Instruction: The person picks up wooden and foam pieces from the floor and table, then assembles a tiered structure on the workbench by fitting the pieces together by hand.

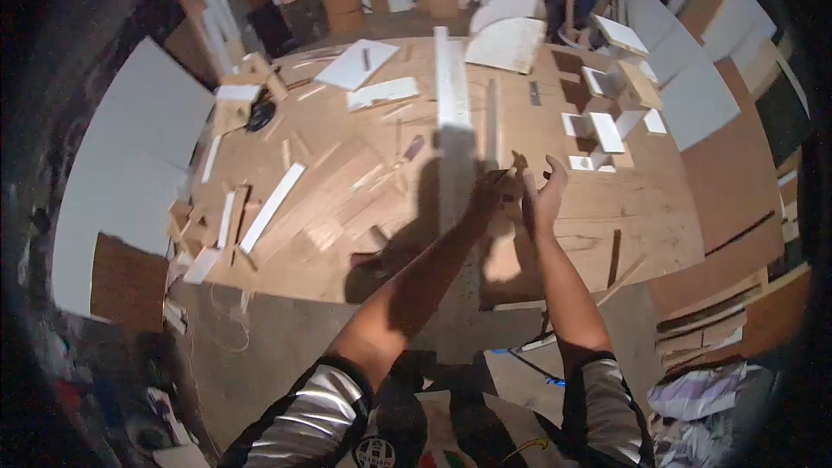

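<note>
Both arms reach out over a wide wooden work table (347,234). My left hand (496,191) is in shadow beside a long white board (452,87) that runs down the middle of the table; its fingers are too dark to make out. Just to its right, my right hand (546,195) is raised with thumb and fingers apart, and nothing shows between them. A narrow strip (493,121) lies right of the long board, beyond my hands.
White-faced blocks (605,132) stand at the right. A curved white panel (507,43) and a square white board (357,64) lie at the back. Offcuts and a white strip (272,206) are at the left. Large sheets lean on both sides.
</note>
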Demonstrator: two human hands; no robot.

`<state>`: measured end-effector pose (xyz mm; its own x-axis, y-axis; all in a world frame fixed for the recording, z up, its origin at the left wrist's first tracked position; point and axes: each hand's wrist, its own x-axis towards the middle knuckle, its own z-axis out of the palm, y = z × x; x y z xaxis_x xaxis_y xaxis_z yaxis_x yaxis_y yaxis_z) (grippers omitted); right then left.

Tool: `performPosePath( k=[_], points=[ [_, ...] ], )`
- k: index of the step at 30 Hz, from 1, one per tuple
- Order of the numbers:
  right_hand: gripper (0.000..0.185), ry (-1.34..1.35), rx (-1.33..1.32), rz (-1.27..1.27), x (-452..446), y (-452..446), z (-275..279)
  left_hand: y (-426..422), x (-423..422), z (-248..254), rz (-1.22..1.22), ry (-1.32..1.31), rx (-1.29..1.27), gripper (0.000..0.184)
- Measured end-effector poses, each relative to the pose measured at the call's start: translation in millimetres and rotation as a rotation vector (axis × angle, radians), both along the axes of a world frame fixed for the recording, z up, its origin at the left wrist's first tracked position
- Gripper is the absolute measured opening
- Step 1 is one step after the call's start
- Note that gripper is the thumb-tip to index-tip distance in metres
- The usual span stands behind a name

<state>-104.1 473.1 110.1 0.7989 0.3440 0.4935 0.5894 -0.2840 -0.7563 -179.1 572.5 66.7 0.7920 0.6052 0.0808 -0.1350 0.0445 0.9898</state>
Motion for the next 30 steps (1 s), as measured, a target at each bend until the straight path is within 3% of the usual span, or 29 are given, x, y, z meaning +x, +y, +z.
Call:
performPosePath(
  k=[1, 5, 6, 9, 10, 12, 15, 16, 18, 23, 24, 26, 28, 30],
  points=[
    [0.052, 0.026, -0.006, 0.008, -25, 5, 6, 4, -34, 15, 0.013, 0.149, -0.295, 0.037],
    [0.048, 0.071, 0.029, 0.124, -124, 26, 12, 31, -140, -34, 0.064, -0.005, -0.228, 0.037],
    [0.049, 0.108, 0.017, 0.151, -150, 31, 12, 37, -167, -36, 0.133, -0.059, -0.054, 0.038],
    [0.046, 0.177, 0.013, 0.26, -225, 46, 12, 21, -297, 50, 0.26, 0.107, -0.54, 0.041],
    [0.044, 0.099, 0.014, 0.294, -246, 53, 6, 20, -327, 47, 0.3, 0.116, -0.57, 0.04],
    [0.043, 0.127, -0.028, 0.392, -292, 66, 1, 30, -384, 16, 0.35, 0.094, -0.484, 0.04],
    [0.042, 0.149, -0.012, 0.468, -363, 84, -3, 49, -451, -65, 0.39, 0.095, -0.079, 0.041],
    [0.042, 0.141, -0.016, 0.55, -383, 87, -1, 45, -475, -60, 0.421, 0.077, -0.109, 0.041],
    [0.045, 0.09, -0.043, 0.629, -427, 94, 5, 35, -521, -36, 0.458, -0.14, -0.424, 0.041],
    [0.053, 0.321, -0.072, 0.88, -526, 110, 21, 31, -604, 14, 0.721, 0.0, -0.612, 0.035],
    [0.055, 0.147, -0.172, 0.907, -540, 119, 14, 33, -617, 19, 0.752, 0.02, -0.634, 0.034],
    [0.057, -0.029, -0.267, 0.934, -561, 145, -17, 46, -639, 22, 0.811, -0.195, -0.581, 0.032],
    [0.058, -0.04, -0.276, 1.0, -584, 169, -30, 83, -681, -48, 0.743, -0.095, -0.525, 0.032],
    [0.058, -0.016, -0.283, 1.063, -607, 198, -37, 112, -711, -63, 0.672, 0.006, -0.466, 0.033]
  ],
)
